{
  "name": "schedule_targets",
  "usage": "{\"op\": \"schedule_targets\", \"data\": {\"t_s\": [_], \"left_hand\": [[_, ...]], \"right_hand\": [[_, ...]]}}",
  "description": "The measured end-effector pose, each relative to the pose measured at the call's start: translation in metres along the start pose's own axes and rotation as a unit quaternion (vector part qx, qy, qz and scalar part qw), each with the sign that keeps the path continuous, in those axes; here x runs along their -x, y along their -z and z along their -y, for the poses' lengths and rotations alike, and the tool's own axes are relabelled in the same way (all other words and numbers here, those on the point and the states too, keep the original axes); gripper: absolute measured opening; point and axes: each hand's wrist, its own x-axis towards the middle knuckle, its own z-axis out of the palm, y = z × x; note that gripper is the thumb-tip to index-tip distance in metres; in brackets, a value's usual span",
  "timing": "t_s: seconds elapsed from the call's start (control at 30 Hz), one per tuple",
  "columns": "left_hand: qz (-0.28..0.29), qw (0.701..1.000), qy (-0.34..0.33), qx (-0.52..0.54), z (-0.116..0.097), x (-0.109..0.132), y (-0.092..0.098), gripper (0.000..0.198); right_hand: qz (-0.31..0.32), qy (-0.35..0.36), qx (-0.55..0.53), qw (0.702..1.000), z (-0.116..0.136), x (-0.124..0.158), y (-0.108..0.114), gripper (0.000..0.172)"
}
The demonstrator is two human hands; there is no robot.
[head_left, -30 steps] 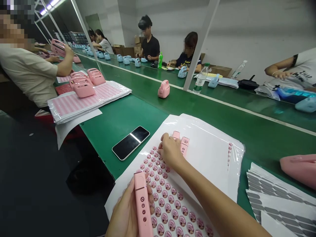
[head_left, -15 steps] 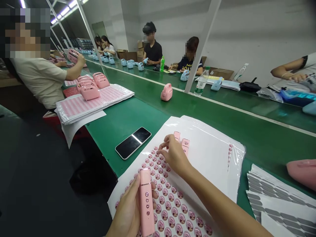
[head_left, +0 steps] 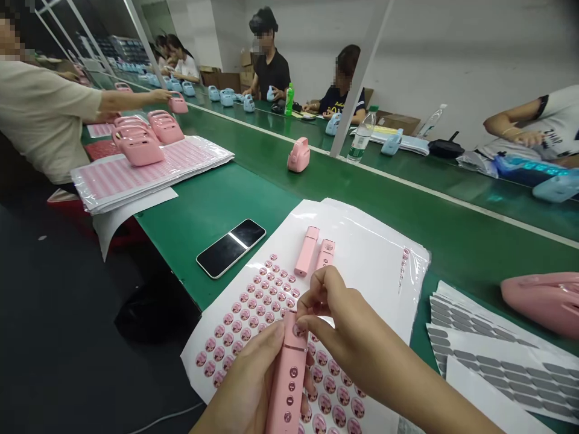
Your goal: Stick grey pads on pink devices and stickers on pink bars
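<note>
My left hand (head_left: 246,383) is wrapped round a pink stick-shaped device (head_left: 286,386), which has a column of round buttons and a metallic band near its top. At the device's top end, my right hand (head_left: 340,310) pinches a small round sticker (head_left: 299,329) with a pink cartoon picture, against or just over the surface. Beneath both hands lies a white sticker sheet (head_left: 371,265) bearing rows of the same round stickers. Two more pink devices rest on its upper part: one on its side face (head_left: 307,250), the other, with buttons up (head_left: 325,253), partly covered by my right hand.
A phone (head_left: 231,248) lies left of the sheet, near the table edge. Sheets of grey oval stickers (head_left: 493,355) and a pink case (head_left: 543,298) are at right. A pink toy-like case (head_left: 298,155) stands on the green belt (head_left: 398,187). Several co-workers sit around.
My right hand has come down from the upper stickers to the device's top end with a sticker. The view has shifted slightly. The co-worker at left has reached a pink case out toward the belt.
</note>
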Motion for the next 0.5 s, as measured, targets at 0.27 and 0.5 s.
{"op": "schedule_targets", "data": {"t_s": [0.27, 0.5], "left_hand": [[-0.011, 1.000, -0.008, -0.017, 0.005, 0.002, -0.007, 0.029], [-0.035, 0.999, -0.017, -0.002, 0.007, 0.004, -0.014, 0.024]], "right_hand": [[0.003, 0.004, 0.073, 0.997, 0.005, 0.008, 0.005, 0.025], [0.005, -0.017, 0.094, 0.995, 0.009, 0.011, 0.006, 0.026]]}}
